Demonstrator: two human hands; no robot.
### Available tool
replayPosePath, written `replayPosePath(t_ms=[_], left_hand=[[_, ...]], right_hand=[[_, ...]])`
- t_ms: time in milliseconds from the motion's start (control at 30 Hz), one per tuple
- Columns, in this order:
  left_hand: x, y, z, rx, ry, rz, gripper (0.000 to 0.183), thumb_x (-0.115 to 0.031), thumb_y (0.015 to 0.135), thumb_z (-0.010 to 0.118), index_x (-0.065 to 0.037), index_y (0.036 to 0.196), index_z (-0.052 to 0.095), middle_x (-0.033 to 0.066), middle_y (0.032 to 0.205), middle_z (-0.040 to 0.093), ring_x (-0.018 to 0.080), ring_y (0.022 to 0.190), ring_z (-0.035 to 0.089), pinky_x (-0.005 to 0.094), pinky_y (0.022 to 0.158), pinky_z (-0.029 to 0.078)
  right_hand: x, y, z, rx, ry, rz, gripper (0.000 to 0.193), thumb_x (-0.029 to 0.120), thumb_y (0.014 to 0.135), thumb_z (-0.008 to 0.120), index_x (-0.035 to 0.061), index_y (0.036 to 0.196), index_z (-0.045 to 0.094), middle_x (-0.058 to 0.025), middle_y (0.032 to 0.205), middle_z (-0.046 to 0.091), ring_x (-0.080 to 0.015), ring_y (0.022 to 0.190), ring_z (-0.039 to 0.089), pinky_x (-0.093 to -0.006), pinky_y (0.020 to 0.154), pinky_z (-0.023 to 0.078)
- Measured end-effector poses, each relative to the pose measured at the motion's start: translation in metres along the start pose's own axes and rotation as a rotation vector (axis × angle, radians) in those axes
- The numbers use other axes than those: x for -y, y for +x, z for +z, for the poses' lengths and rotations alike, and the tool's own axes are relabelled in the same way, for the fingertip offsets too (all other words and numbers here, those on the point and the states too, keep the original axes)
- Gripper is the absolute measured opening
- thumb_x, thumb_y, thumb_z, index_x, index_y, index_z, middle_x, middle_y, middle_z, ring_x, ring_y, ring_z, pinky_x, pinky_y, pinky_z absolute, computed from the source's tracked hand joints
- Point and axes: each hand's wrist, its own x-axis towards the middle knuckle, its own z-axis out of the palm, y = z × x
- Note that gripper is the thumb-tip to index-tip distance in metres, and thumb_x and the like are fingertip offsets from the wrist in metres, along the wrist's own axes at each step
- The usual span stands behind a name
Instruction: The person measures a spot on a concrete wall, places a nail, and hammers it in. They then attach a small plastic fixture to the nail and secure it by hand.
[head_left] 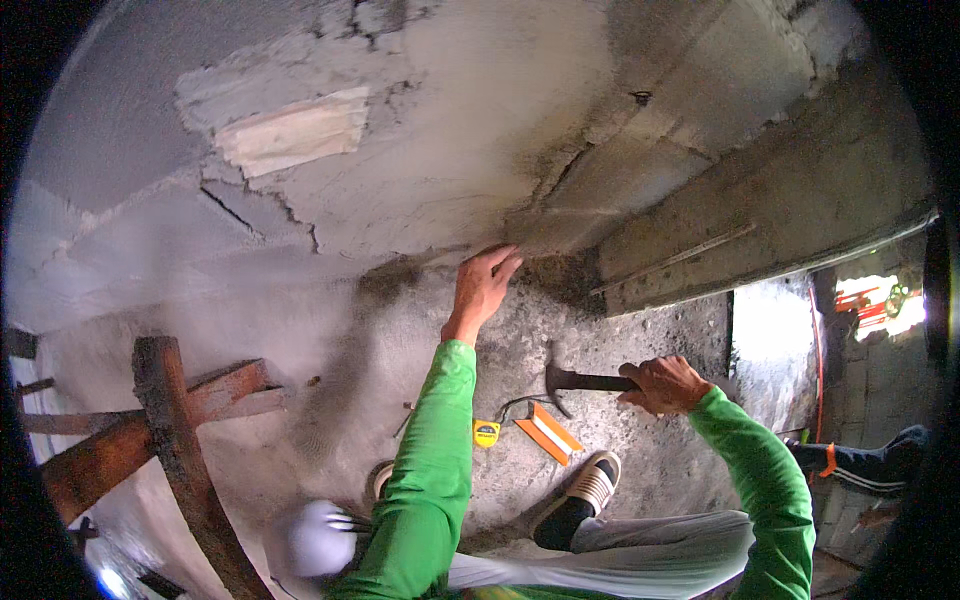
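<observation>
My right hand [668, 386] is closed round the handle of a claw hammer [590, 381], held level above the floor with its head toward the left. My left hand [483, 292] reaches to the base of the grey plastered wall [480, 130], its fingers drawn together in a pinch. What they hold, if anything, is too small to make out. Below, on the concrete floor, lie a yellow tape measure [486, 432] and an orange and white angular piece [550, 433]. A thin dark cord or wire curves beside them.
A rough wooden frame [160, 430] stands at the left. A concrete ledge [700, 265] runs along the right wall. My shoe [597, 480] is near the orange piece. Another person's leg [860, 458] with an orange band shows at the far right.
</observation>
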Motion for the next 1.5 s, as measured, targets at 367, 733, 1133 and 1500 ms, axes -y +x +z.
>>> replayPosePath(t_ms=[367, 733, 1133, 1500], left_hand=[[-0.078, 0.038, 0.014, 0.086, -0.383, -0.192, 0.045, -0.047, 0.095, 0.059, -0.003, 0.099, 0.072, 0.0170, 0.094, 0.072, 0.0304, 0.086, 0.070, 0.0406, 0.078, 0.053], [-0.093, 0.031, 0.038, -0.331, -0.201, -0.151, 0.035, -0.037, 0.091, 0.068, -0.007, 0.074, 0.065, 0.0135, 0.070, 0.063, 0.0363, 0.066, 0.063, 0.0459, 0.059, 0.050], [-0.068, 0.042, 0.048, -0.296, -0.099, -0.077, 0.034, -0.035, 0.091, 0.064, -0.007, 0.072, 0.066, 0.0144, 0.070, 0.065, 0.0367, 0.066, 0.065, 0.0479, 0.060, 0.053], [-0.071, 0.048, 0.038, -0.113, -0.103, -0.175, 0.031, -0.033, 0.090, 0.063, -0.009, 0.073, 0.069, 0.0143, 0.073, 0.068, 0.0353, 0.073, 0.068, 0.0476, 0.067, 0.055]], right_hand=[[0.034, 0.081, -0.073, 0.032, -0.334, 0.017, 0.041, 0.043, 0.096, 0.053, 0.0195, 0.130, 0.054, -0.0129, 0.098, 0.070, -0.0336, 0.087, 0.070, -0.0521, 0.074, 0.052], [0.043, 0.106, -0.109, 0.034, -0.555, -0.135, 0.036, 0.047, 0.094, 0.055, 0.0192, 0.116, 0.064, -0.0124, 0.086, 0.071, -0.0327, 0.075, 0.071, -0.0501, 0.068, 0.057], [0.048, 0.143, -0.127, 0.042, -0.598, -0.086, 0.040, 0.052, 0.090, 0.060, 0.0196, 0.111, 0.068, -0.0106, 0.085, 0.071, -0.0318, 0.073, 0.070, -0.0487, 0.062, 0.056], [0.045, 0.148, -0.147, -0.011, -0.547, -0.152, 0.040, 0.047, 0.088, 0.060, 0.0123, 0.108, 0.066, -0.0126, 0.082, 0.071, -0.0319, 0.067, 0.068, -0.0493, 0.058, 0.055]])
